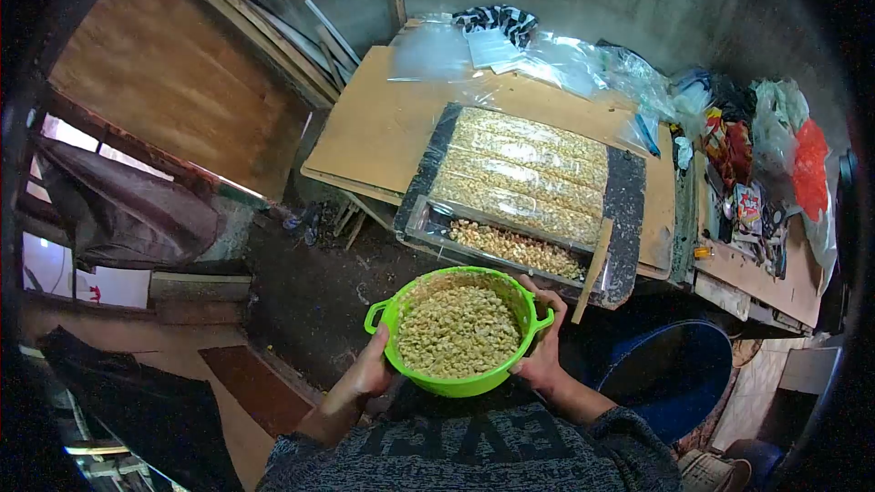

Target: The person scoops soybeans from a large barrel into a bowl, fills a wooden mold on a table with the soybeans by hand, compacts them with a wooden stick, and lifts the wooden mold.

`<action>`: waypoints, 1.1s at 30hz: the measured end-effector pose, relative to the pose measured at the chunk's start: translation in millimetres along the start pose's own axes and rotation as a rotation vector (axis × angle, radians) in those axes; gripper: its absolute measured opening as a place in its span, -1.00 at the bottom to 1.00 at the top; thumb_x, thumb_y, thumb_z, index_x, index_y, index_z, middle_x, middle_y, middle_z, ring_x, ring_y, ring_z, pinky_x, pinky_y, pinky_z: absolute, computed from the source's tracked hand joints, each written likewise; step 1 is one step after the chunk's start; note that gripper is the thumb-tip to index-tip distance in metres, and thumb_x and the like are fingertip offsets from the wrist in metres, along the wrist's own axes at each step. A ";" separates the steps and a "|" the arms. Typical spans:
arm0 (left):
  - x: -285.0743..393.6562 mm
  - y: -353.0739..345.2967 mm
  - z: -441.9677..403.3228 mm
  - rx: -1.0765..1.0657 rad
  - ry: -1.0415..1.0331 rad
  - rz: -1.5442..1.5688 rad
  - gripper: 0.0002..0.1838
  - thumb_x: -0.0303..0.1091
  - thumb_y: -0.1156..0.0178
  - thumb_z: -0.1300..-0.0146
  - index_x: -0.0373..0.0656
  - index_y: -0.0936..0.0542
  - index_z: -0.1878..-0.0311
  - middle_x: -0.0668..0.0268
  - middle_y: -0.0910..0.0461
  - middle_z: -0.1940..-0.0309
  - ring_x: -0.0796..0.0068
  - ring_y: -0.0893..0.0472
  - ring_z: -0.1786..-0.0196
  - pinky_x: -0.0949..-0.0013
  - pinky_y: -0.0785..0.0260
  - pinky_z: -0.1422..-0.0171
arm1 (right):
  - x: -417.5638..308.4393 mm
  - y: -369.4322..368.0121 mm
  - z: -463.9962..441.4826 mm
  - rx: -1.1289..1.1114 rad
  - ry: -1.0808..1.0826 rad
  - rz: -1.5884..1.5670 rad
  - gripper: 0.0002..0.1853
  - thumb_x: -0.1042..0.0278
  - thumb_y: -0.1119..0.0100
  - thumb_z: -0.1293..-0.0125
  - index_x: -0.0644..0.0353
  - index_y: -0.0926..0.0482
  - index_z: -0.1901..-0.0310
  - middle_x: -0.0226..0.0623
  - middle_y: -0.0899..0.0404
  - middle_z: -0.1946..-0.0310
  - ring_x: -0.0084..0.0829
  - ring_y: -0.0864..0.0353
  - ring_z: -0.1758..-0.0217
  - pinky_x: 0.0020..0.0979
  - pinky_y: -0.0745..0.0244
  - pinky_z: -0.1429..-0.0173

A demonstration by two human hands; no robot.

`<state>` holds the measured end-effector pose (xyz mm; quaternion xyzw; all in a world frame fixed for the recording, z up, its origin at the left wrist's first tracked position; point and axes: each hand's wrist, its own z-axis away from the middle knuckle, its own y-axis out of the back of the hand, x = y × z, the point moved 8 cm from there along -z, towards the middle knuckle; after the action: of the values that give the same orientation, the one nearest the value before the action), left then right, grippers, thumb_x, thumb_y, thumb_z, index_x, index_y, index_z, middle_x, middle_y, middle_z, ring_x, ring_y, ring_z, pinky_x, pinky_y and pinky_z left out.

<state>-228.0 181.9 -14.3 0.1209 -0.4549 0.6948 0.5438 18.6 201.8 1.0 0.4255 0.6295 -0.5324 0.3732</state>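
Note:
A bright green two-handled basin full of pale, clumped grains or beans is held close in front of my chest. My left hand grips its left side below the handle. Around the right side, by the other handle, my right hand is wrapped. Beyond the basin, a dark board on the table carries several plastic-covered rows of similar pale material. Along its near edge lies a clear-walled tray with loose browner pieces. A wooden stick rests across the tray's right end.
The wooden table bears clear plastic sheets at the back. Plastic bags and packets lie on a side table at the right. A blue barrel stands below, near my right arm. Planks lean against the wall.

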 end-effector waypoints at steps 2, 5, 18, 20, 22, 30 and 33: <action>1.5 11.4 -4.4 0.053 0.065 -0.057 -0.27 0.20 0.29 -0.56 -0.15 -0.12 -0.55 0.15 -0.27 -0.48 0.28 -0.29 -0.50 0.10 -0.12 -0.58 | 2.0 -4.1 0.1 0.053 -0.003 0.050 0.35 -0.28 -0.64 0.20 0.01 0.17 -0.44 0.04 0.06 -0.53 -0.04 -0.08 -0.57 0.04 -0.08 -0.59; 25.4 9.7 -11.6 -0.080 0.076 -0.104 -0.14 0.34 0.24 -0.47 -0.20 -0.11 -0.55 0.15 -0.27 -0.47 0.28 -0.28 -0.50 0.13 -0.10 -0.58 | -5.6 -14.6 -2.1 0.230 0.016 0.078 0.34 -0.32 -0.63 0.19 0.03 0.15 -0.43 0.03 -0.03 -0.50 -0.04 -0.14 -0.54 0.03 -0.13 -0.56; 40.2 76.3 -61.8 -0.301 0.142 -0.156 0.03 0.47 -0.02 -0.28 -0.16 -0.10 -0.55 0.13 -0.24 -0.49 0.22 -0.26 -0.52 0.05 -0.08 -0.61 | 24.2 -51.1 -21.5 0.452 0.029 0.178 0.31 -0.41 -0.55 0.16 0.01 0.11 -0.45 0.03 -0.09 -0.47 -0.03 -0.15 -0.52 0.04 -0.13 -0.55; 44.4 81.2 -68.0 -0.303 0.128 -0.176 0.03 0.47 -0.02 -0.28 -0.17 -0.10 -0.55 0.12 -0.25 -0.49 0.21 -0.28 -0.51 0.04 -0.08 -0.61 | 27.3 -55.0 -21.3 0.463 0.002 0.212 0.32 -0.42 -0.55 0.17 0.00 0.12 -0.46 0.03 -0.09 -0.47 -0.03 -0.15 -0.52 0.04 -0.13 -0.55; 45.4 84.6 -71.0 -0.333 0.112 -0.176 -0.02 0.46 0.09 -0.34 -0.26 -0.19 -0.49 0.11 -0.35 -0.41 0.27 -0.35 -0.44 0.17 -0.10 -0.55 | 22.9 -63.1 -23.7 0.450 0.080 0.266 0.33 -0.41 -0.55 0.16 -0.01 0.14 -0.47 0.03 -0.08 -0.47 -0.03 -0.15 -0.52 0.05 -0.14 -0.54; 67.9 80.8 -88.0 -0.312 0.039 -0.227 -0.15 0.33 0.18 -0.47 -0.31 -0.30 -0.43 0.13 -0.47 -0.32 0.34 -0.43 -0.36 0.23 -0.15 -0.50 | 34.2 -57.9 -35.8 0.496 0.069 0.311 0.31 -0.43 -0.54 0.16 0.02 0.10 -0.46 0.00 -0.12 -0.43 -0.06 -0.19 -0.48 0.03 -0.17 -0.53; 77.0 73.7 -103.1 -0.329 0.046 -0.319 -0.26 0.20 0.22 -0.53 -0.32 -0.36 -0.39 0.13 -0.49 -0.29 0.34 -0.45 -0.34 0.24 -0.17 -0.48 | 44.5 -52.7 -37.6 0.550 -0.014 0.252 0.30 -0.45 -0.52 0.14 0.04 0.09 -0.46 -0.01 -0.13 -0.43 -0.06 -0.20 -0.48 0.02 -0.18 -0.52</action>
<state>-287.3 310.7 -57.6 0.0853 -0.5248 0.5190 0.6693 -47.2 241.3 -15.7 0.5816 0.4014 -0.6354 0.3112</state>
